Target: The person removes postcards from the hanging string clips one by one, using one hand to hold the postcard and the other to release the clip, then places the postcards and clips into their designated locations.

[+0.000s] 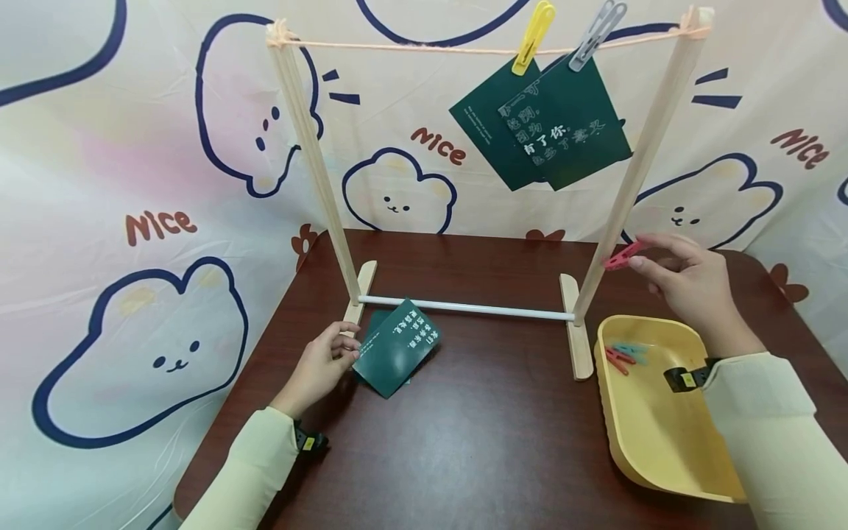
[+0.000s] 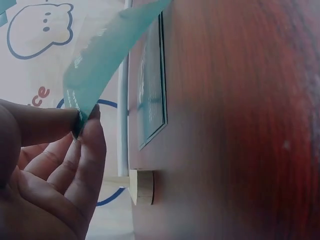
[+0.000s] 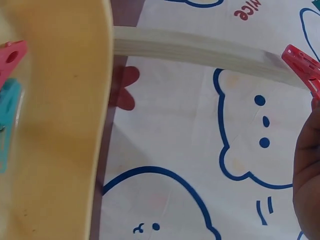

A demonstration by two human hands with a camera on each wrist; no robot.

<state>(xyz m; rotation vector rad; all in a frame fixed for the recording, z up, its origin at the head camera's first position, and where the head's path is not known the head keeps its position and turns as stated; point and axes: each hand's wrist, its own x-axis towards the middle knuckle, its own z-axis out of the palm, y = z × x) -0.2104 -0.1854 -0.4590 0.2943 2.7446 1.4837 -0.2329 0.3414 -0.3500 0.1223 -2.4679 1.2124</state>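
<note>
My left hand [image 1: 324, 362] pinches one corner of a dark green card [image 1: 397, 350] printed with white characters. In the left wrist view that card [image 2: 107, 55] is tilted up off the table, while other green cards [image 2: 152, 95] lie flat beneath it. Over at the right, my right hand [image 1: 692, 283] holds a red clothespin [image 1: 623, 255] between thumb and fingers, beside the rack's right post. The same clothespin [image 3: 303, 67] shows at the edge of the right wrist view. On the rope [image 1: 397, 48] hang two green cards [image 1: 563, 121], under a yellow clothespin [image 1: 533, 37] and a grey clothespin [image 1: 598, 34].
A wooden rack with a left post [image 1: 314, 162], a right post [image 1: 645, 162] and a white crossbar [image 1: 464, 307] stands on the brown table [image 1: 490, 442]. At the right is a yellow basket [image 1: 662, 442] with red and teal clothespins [image 1: 623, 357]. A printed cloth [image 1: 132, 331] hangs behind.
</note>
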